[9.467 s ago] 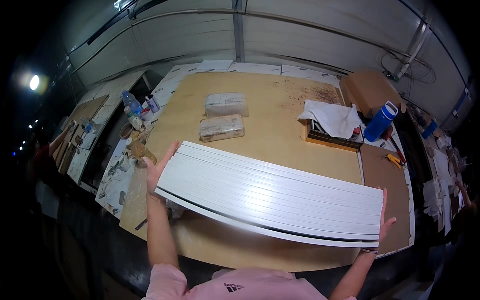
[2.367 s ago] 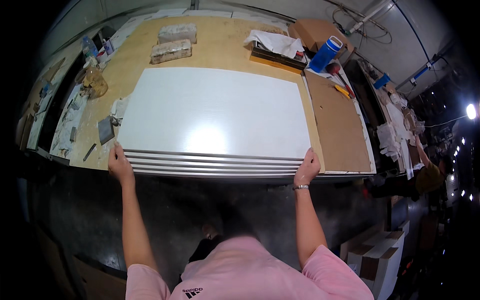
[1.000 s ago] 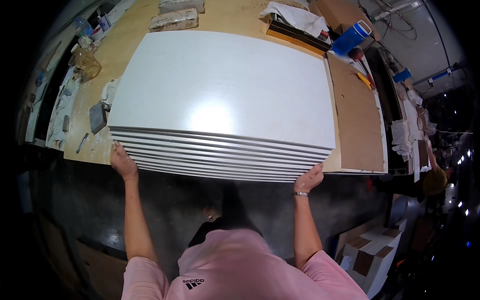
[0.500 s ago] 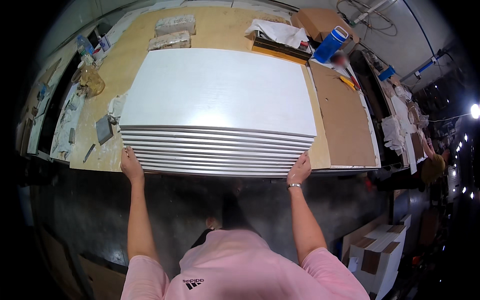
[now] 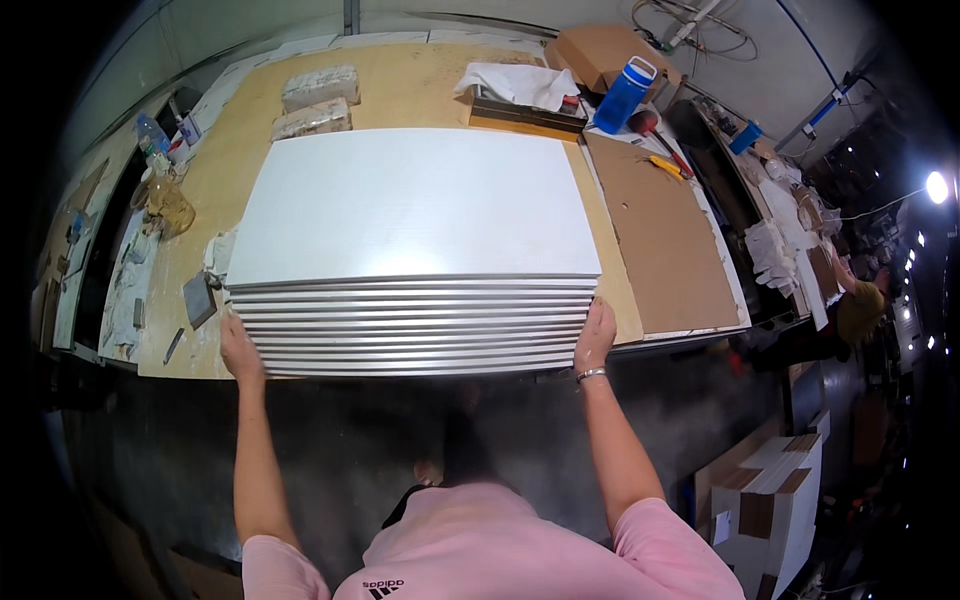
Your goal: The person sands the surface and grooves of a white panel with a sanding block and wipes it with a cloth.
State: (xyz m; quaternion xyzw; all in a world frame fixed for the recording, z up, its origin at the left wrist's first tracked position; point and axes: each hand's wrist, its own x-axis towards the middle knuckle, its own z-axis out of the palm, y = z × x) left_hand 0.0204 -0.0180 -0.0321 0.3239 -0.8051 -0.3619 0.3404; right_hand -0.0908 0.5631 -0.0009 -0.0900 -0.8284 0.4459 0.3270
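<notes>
A stack of white rectangular panels [image 5: 415, 205] lies in front of me, its near edges stepped like a fan of thin strips. My left hand [image 5: 241, 348] is closed around the near left side of the stack, thumb up along the panel edges. On the opposite side my right hand [image 5: 596, 336], with a metal band at the wrist, grips the near right edges. The fingers under and behind the panels are partly hidden. Beneath the stack is a yellowish board [image 5: 225, 150] on the worktable.
Two wrapped blocks [image 5: 318, 90] sit beyond the stack. At back right are a box with a white cloth [image 5: 520, 85], a blue bottle [image 5: 622, 98] and a yellow-handled tool [image 5: 665, 167]. Brown cardboard [image 5: 665, 245] lies right. A grey block [image 5: 200, 300] is left. Another person [image 5: 860, 315] stands far right.
My view has shifted, so the table and stack sit lower and further left in the picture. Both hands have slid slightly outward and farther up along the stack's sides.
</notes>
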